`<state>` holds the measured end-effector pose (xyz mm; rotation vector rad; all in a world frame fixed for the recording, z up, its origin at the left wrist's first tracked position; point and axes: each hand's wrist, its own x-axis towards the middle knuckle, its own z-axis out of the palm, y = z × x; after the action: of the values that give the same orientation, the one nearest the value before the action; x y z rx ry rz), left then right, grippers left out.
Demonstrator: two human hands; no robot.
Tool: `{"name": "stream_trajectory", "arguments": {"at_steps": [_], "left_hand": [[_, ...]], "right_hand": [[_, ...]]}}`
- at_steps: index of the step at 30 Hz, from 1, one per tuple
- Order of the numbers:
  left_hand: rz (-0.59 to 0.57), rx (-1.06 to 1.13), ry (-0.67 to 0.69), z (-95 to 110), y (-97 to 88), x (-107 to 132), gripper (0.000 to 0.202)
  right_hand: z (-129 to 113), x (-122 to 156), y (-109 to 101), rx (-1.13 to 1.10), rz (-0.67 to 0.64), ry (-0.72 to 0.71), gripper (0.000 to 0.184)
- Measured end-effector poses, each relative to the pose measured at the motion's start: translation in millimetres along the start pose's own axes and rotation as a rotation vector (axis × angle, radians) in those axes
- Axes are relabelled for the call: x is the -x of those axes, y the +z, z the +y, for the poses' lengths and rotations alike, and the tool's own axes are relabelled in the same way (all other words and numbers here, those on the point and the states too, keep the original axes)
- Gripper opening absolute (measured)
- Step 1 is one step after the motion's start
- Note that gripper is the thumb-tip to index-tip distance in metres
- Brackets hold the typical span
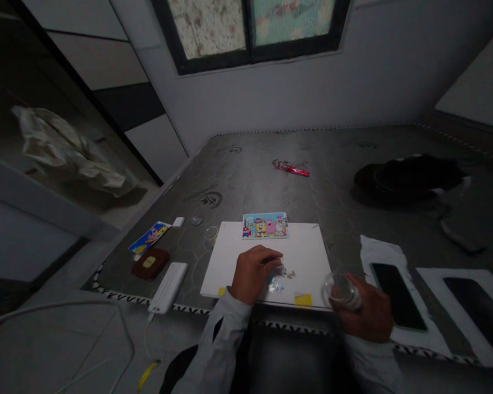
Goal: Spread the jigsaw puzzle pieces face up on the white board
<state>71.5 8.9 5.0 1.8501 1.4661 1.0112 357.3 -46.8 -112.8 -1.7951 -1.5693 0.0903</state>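
Note:
A white board (225,262) lies at the near edge of the covered surface. My left hand (250,274) is over its middle, fingers bent and a little apart, close beside a small pile of shiny, colourful flat pieces (276,285). Whether a fingertip touches a piece is hard to tell. At the board's right front corner my right hand (365,309) is wrapped round a clear round plastic container (342,290), tilted with its mouth towards the board. A cartoon picture card (265,226) lies across the board's far edge.
To the left are a clear ring-shaped lid (211,233), another cartoon card (150,237), a brown case (150,264) and a white power bank (168,287) with a cable. Two dark phones, one nearer (397,295), lie on white cloths at right. A black cap-like item (411,180) sits behind.

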Motion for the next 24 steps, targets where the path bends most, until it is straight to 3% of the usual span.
{"name": "stream_trajectory", "arguments": {"at_steps": [3,6,8,12,15,18,20,24], "left_hand": [[-0.041,0.062,0.085,20.8,18.5,3.9,0.009],[-0.171,0.089,0.181,36.0,40.6,12.1,0.011],[-0.269,0.054,0.253,40.6,56.2,18.1,0.013],[-0.355,-0.103,0.395,42.7,77.8,21.9,0.014],[-0.462,-0.229,0.532,45.4,80.1,16.8,0.014],[-0.566,-0.368,0.648,50.2,76.8,10.8,0.011],[-0.604,-0.437,0.674,53.5,74.9,8.9,0.013],[-0.626,-0.446,0.668,58.8,73.4,10.1,0.018]], "right_hand": [[2.4,6.9,11.8,0.054,0.017,-0.149,0.043],[1.8,14.6,14.1,0.07,0.027,-0.268,0.044],[-1.7,19.2,12.2,0.093,0.076,-0.291,0.043],[-7.6,24.5,9.3,0.137,0.172,-0.304,0.04],[-5.5,22.9,9.3,0.137,0.257,-0.375,0.039],[-2.0,16.3,8.5,0.123,0.397,-0.556,0.041],[-1.5,11.5,7.5,0.121,0.45,-0.633,0.043],[-1.9,7.8,9.1,0.128,0.521,-0.626,0.051]]}}
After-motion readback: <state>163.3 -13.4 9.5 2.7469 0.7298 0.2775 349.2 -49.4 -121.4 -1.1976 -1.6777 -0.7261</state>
